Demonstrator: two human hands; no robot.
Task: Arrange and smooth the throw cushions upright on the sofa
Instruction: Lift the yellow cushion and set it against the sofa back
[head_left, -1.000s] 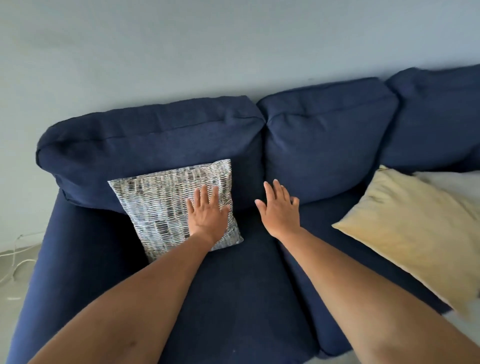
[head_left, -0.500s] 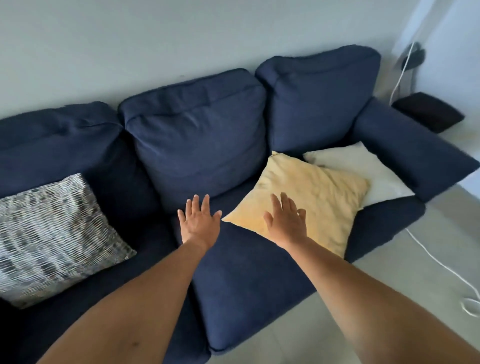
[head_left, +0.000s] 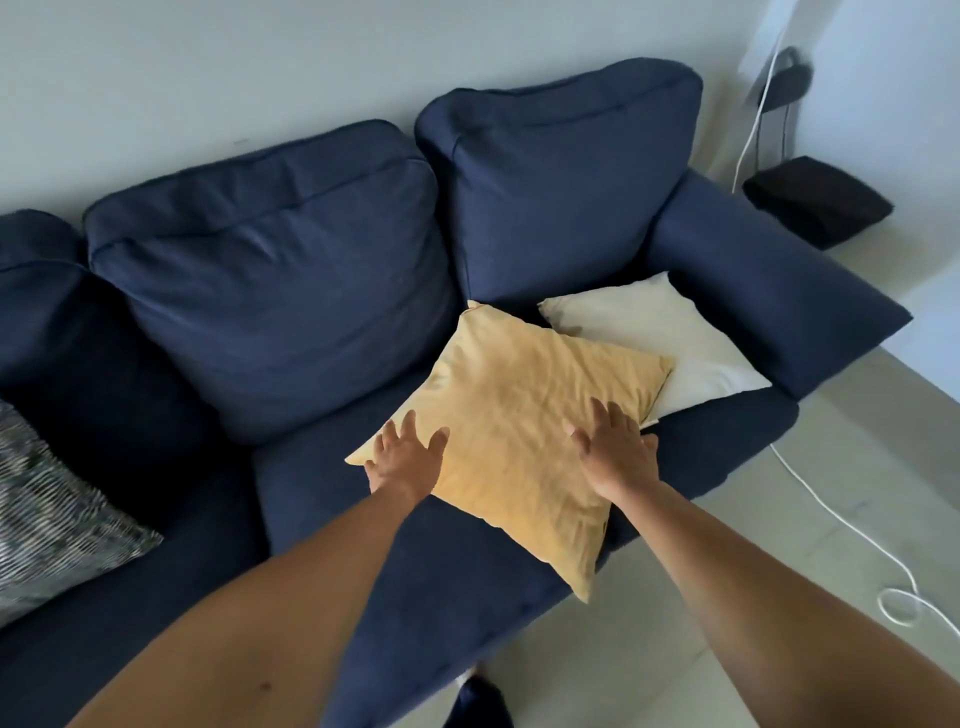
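Toward the right end of the sofa seat (head_left: 467, 582), near its front edge, the yellow cushion (head_left: 519, 415) lies flat and turned like a diamond, one corner hanging over the front edge and the opposite corner pointing at the back cushions. My left hand (head_left: 402, 457) rests on its left corner, fingers spread, thumb lying on the fabric; this grip is wide open and closed on nothing. My right hand (head_left: 615, 449) lies palm down on the cushion's right side, near its right corner, fingers also splayed and flat, gripping nothing. Both forearms reach in from the bottom of the view.

Behind and to the right, a white cushion (head_left: 675, 343) also lies flat, partly tucked under the yellow one and touching the right armrest (head_left: 769, 291). At the left edge of the seat a grey patterned cushion (head_left: 47, 525) leans toward the backrest. Beyond the armrest, a dark box (head_left: 818, 200) sits on the floor, and a white cable (head_left: 841, 525) trails across the pale tiles.
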